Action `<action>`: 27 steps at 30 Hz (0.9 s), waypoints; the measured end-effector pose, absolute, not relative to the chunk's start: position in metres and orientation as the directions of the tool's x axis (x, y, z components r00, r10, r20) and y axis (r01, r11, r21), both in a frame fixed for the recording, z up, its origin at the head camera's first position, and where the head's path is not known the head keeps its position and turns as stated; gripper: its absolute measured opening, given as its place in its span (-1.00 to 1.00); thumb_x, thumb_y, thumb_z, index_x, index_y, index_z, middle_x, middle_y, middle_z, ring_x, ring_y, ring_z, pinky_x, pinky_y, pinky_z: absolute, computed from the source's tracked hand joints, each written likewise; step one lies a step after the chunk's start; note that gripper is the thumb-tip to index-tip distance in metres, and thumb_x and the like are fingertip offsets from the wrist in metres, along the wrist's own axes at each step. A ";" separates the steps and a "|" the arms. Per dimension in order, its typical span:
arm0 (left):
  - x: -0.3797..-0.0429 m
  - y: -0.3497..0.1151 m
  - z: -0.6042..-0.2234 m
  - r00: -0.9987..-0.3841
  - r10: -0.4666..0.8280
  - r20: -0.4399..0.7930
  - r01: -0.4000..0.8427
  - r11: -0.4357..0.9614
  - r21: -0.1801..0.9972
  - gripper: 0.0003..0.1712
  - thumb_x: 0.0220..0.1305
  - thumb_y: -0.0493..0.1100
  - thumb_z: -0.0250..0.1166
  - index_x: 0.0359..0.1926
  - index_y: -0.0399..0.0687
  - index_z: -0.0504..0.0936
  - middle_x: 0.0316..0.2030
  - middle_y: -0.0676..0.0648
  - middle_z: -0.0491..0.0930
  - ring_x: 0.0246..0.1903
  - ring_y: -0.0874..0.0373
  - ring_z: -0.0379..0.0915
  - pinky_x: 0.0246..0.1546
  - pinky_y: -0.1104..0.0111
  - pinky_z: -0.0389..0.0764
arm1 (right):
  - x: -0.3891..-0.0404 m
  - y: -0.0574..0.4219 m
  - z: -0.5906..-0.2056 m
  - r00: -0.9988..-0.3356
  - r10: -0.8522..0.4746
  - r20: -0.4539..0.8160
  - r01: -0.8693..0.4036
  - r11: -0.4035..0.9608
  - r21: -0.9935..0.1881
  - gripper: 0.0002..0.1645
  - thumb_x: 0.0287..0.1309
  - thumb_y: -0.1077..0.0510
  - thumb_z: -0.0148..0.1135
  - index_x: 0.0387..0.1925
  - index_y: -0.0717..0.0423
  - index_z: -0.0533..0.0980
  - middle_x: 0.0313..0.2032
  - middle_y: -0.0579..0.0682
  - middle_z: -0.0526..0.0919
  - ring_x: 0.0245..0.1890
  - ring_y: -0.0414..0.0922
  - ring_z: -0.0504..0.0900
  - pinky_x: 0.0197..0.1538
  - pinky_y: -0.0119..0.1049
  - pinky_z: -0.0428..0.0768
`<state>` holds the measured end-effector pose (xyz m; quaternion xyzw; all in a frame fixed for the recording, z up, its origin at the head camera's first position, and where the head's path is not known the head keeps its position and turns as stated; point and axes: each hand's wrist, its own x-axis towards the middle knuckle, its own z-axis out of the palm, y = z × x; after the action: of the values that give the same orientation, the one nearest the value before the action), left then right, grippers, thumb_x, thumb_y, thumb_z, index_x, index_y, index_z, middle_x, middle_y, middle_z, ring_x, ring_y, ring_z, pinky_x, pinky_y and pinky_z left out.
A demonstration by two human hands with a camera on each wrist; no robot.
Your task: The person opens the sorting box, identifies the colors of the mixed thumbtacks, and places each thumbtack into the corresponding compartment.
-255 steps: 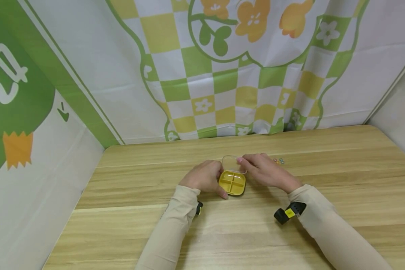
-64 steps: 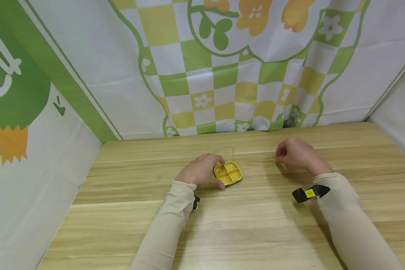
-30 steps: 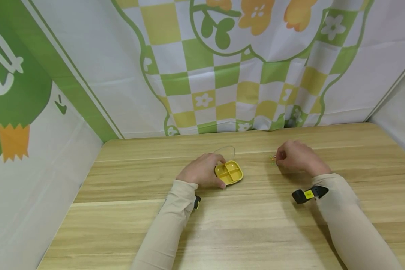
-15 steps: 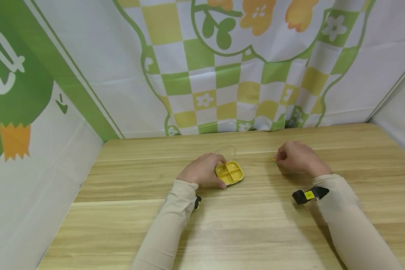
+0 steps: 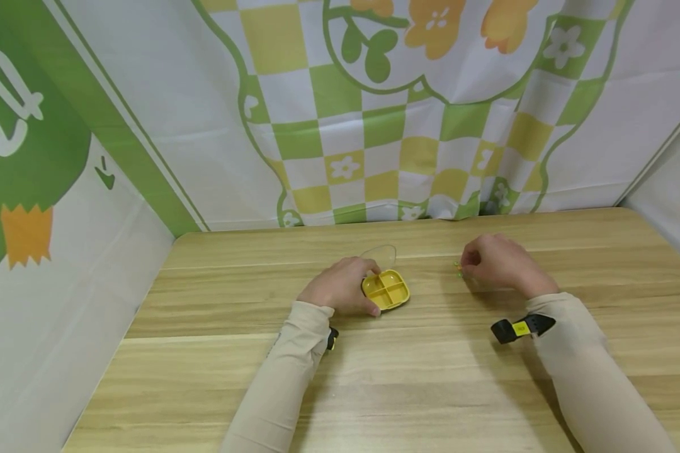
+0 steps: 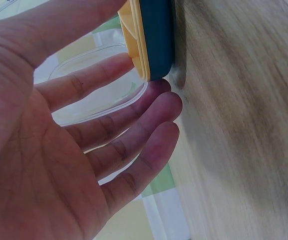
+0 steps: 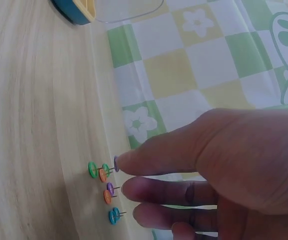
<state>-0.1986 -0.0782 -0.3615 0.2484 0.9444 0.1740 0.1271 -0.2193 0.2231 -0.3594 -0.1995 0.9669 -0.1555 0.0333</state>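
Note:
My left hand [image 5: 342, 286] holds a small pill box [image 5: 386, 290] at its left side, thumb at the near edge and fingers at the far edge. The box has a yellow divided inside and a dark teal base [image 6: 157, 40]. Its clear lid [image 6: 96, 103] stands open at the back. To the right, my right hand [image 5: 498, 264] pinches a purple thumbtack [image 7: 116, 163] at the thumb tip; the index finger is hidden behind the thumb in the right wrist view. Beside it lie several thumbtacks, among them a green thumbtack [image 7: 93, 170] and a teal thumbtack [image 7: 113, 216], pins up.
Both arms rest over a light wooden table [image 5: 374, 390]. A green and yellow checked cloth [image 5: 382, 157] hangs along the table's far edge. White and green panels stand at the left, and a pale wall at the right.
Since the earliest frame, my right hand has left the pill box's lid and gone right to the thumbtacks. Lately it has risen slightly. My left hand keeps holding the box, which is tilted differently.

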 end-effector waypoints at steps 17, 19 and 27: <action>-0.199 -0.078 -0.363 -0.843 0.516 -0.153 0.427 0.814 0.394 -0.19 -0.22 0.11 0.48 0.13 0.01 0.44 0.03 -0.01 0.48 0.04 0.10 0.34 0.00 0.27 0.38 | -0.218 0.212 -0.357 -0.908 -0.411 0.085 -0.410 0.829 -0.380 -0.94 0.01 0.05 0.27 -0.48 -0.08 0.59 -0.51 -0.25 0.56 -0.48 -0.22 0.48 -0.34 -0.23 0.41; -0.199 -0.079 -0.362 -0.844 0.514 -0.153 0.423 0.814 0.397 -0.19 -0.22 0.11 0.48 0.13 0.02 0.44 0.02 -0.01 0.48 0.03 0.10 0.35 0.00 0.26 0.38 | -0.218 0.211 -0.357 -0.904 -0.416 0.097 -0.420 0.821 -0.387 -0.95 0.02 0.06 0.28 -0.47 -0.09 0.59 -0.51 -0.26 0.57 -0.48 -0.22 0.47 -0.34 -0.24 0.41; -0.199 -0.078 -0.362 -0.847 0.507 -0.156 0.416 0.817 0.399 -0.18 -0.24 0.11 0.49 0.12 0.03 0.44 0.03 -0.01 0.47 0.03 0.10 0.35 0.00 0.25 0.38 | -0.217 0.204 -0.359 -0.893 -0.434 0.120 -0.443 0.802 -0.401 -0.95 0.03 0.05 0.28 -0.48 -0.10 0.60 -0.51 -0.27 0.58 -0.49 -0.23 0.46 -0.36 -0.25 0.41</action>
<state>-0.1987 -0.0779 -0.3617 0.2445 0.9445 0.1779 0.1285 -0.2170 0.2038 -0.3586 -0.2309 0.9492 -0.2137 -0.0110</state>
